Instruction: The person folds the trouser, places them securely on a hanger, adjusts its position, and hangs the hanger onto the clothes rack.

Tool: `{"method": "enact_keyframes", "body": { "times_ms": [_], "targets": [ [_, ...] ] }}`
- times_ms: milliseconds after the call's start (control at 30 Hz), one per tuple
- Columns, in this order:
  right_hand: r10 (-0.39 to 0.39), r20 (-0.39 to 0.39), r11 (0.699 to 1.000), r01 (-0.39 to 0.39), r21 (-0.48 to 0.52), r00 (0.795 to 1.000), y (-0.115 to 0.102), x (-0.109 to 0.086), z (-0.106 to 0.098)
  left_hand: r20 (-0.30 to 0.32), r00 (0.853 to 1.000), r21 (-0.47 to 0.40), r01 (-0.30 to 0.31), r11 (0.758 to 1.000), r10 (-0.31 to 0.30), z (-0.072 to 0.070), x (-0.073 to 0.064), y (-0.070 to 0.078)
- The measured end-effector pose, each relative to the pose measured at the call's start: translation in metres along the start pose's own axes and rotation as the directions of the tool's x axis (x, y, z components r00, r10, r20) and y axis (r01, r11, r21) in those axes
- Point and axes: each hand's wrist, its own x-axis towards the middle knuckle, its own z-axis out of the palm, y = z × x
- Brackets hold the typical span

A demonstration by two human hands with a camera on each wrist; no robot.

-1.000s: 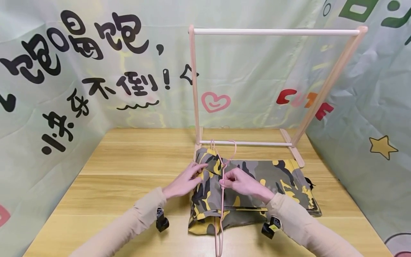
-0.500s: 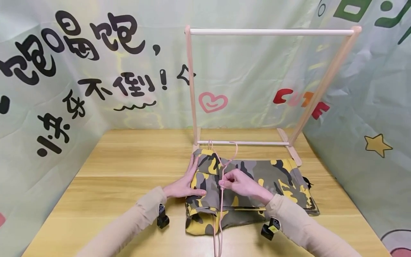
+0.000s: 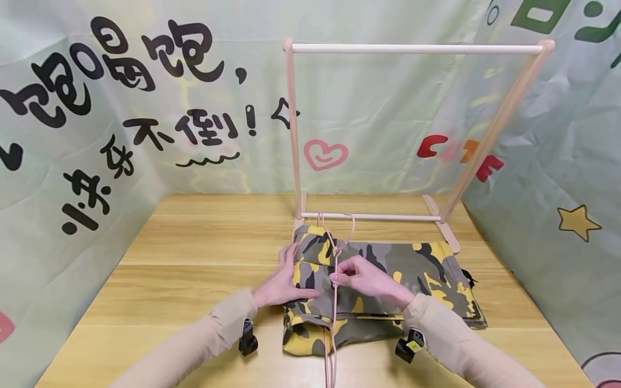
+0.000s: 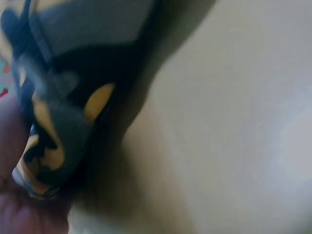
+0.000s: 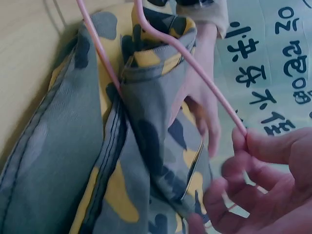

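Observation:
Camouflage trousers [image 3: 407, 269] in grey, black and yellow lie folded on the table, their left end turned over in a flap. A pink clothes hanger [image 3: 335, 318] stands on edge across them beside that flap, its hook pointing toward the rack. My right hand [image 3: 364, 276] pinches the hanger's wire between thumb and fingers; the right wrist view shows this pinch on the wire [image 5: 209, 87] closely. My left hand [image 3: 281, 285] grips the turned-over end, thumb on top and fingers along the left edge. The left wrist view is blurred, with part of that hand [image 4: 29, 209] against the cloth.
Behind the trousers stands a wooden rack [image 3: 504, 118] with a white top bar [image 3: 417, 49] and a low bar. A second pink curve [image 3: 320, 218] shows near the rack's left foot. Printed cloth walls [image 3: 233, 64] enclose the wooden table [image 3: 194, 242].
My left hand has gone from lying on the flap to its left edge, thumb now across the top. The right hand keeps its pinch on the hanger in nearly the same place.

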Motion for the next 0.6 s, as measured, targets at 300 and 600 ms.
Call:
{"method": "enact_keyframes", "body": {
  "times_ms": [300, 600],
  "targets": [
    [0.050, 0.077, 0.994, -0.057, 0.091, 0.996, 0.018, -0.005, -0.008, 0.226, 0.972, -0.116, -0.031, 0.993, 0.056, -0.022, -0.016, -0.015],
    [-0.037, 0.095, 0.999, 0.036, 0.011, 0.995, 0.012, -0.009, -0.006, 0.116, 0.993, 0.077, 0.005, 0.997, -0.014, -0.008, -0.016, 0.015]
  ]
}}
